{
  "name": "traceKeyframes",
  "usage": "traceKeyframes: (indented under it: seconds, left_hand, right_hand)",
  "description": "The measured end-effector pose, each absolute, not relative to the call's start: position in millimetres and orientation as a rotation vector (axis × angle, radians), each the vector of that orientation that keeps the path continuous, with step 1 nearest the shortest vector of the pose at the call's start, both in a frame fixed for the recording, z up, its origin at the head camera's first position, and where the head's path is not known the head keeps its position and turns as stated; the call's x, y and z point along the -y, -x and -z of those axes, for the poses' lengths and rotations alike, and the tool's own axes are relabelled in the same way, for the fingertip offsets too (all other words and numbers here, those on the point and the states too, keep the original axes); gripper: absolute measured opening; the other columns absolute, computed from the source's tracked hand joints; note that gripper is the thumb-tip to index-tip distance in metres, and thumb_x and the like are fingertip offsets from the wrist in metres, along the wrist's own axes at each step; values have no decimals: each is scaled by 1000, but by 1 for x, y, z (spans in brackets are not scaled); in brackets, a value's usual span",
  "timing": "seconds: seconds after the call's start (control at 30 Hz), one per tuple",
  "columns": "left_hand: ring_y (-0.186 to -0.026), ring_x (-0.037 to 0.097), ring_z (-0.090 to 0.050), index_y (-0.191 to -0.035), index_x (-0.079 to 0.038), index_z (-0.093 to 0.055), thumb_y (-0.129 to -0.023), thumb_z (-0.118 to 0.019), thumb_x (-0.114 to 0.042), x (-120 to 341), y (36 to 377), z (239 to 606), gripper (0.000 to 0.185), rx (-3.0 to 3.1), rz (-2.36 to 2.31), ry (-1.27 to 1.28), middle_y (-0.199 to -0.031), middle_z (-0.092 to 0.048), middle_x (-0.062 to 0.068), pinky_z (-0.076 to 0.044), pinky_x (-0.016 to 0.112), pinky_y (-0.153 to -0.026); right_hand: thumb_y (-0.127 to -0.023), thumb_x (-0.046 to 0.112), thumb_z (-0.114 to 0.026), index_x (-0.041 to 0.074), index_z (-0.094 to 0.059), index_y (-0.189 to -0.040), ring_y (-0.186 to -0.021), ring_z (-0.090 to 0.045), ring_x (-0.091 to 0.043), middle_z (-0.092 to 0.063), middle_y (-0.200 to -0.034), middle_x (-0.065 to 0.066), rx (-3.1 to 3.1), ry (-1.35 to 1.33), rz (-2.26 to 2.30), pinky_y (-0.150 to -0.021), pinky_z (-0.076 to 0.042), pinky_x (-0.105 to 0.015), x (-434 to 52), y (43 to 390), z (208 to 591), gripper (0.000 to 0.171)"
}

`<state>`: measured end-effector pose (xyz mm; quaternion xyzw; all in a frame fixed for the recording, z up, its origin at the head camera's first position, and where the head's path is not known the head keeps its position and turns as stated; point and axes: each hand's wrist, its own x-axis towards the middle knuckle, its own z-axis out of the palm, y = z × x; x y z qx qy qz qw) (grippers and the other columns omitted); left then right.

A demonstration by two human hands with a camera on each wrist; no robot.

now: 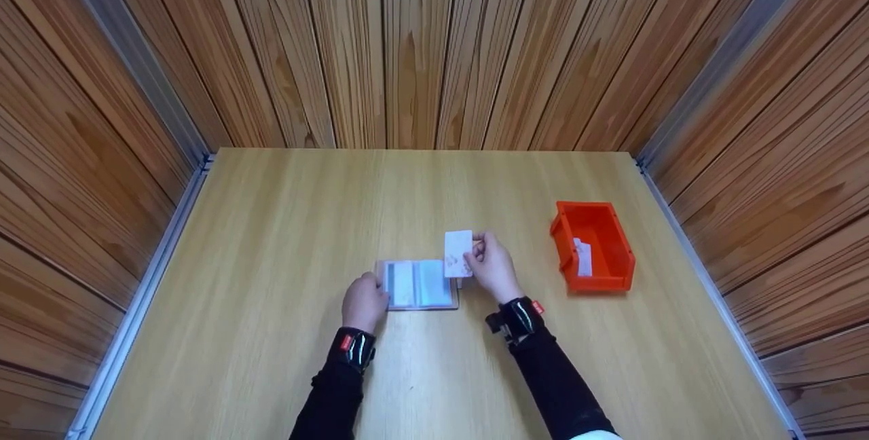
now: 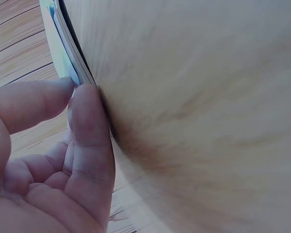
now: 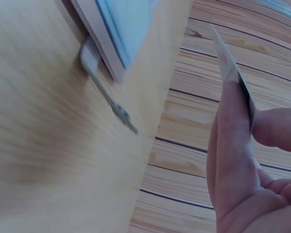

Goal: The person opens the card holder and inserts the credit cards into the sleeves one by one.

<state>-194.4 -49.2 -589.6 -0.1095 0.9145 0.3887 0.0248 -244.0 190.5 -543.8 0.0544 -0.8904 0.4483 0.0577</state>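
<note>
An open card holder point(image 1: 419, 285) with clear sleeves lies on the table; a pale card appears to sit in its left-hand side. My left hand point(image 1: 364, 302) pinches the holder's left edge between thumb and finger, as the left wrist view shows point(image 2: 63, 145). Above the holder's right edge, my right hand point(image 1: 494, 269) holds up a white card point(image 1: 458, 254) with faint print near its bottom. In the right wrist view that card point(image 3: 229, 60) is seen nearly edge-on between thumb and fingers, apart from the holder. A strap with a snap point(image 3: 120, 112) sticks out from the holder's side.
An orange bin point(image 1: 621, 250) stands to the right on the wooden table point(image 1: 285, 223), with white cards point(image 1: 583, 258) inside it. Wood-plank walls point(image 1: 421, 53) rise behind and at both sides, with metal rails along the table's side edges.
</note>
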Motion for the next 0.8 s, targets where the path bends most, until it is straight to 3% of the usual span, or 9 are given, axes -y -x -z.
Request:
traceKeyframes:
  seconds: [0.8]
  left_hand:
    - [-78, 26, -59, -91, 2, -62, -85, -66, -1, 50, 195, 591, 8, -2826, -1205, 344, -83, -61, 8, -48, 42, -72]
  right_hand:
    - [-88, 0, -68, -2, -53, -114, -64, -49, -12, -52, -77, 1, 2823, -209, -1363, -60, -44, -29, -143, 232, 576, 30]
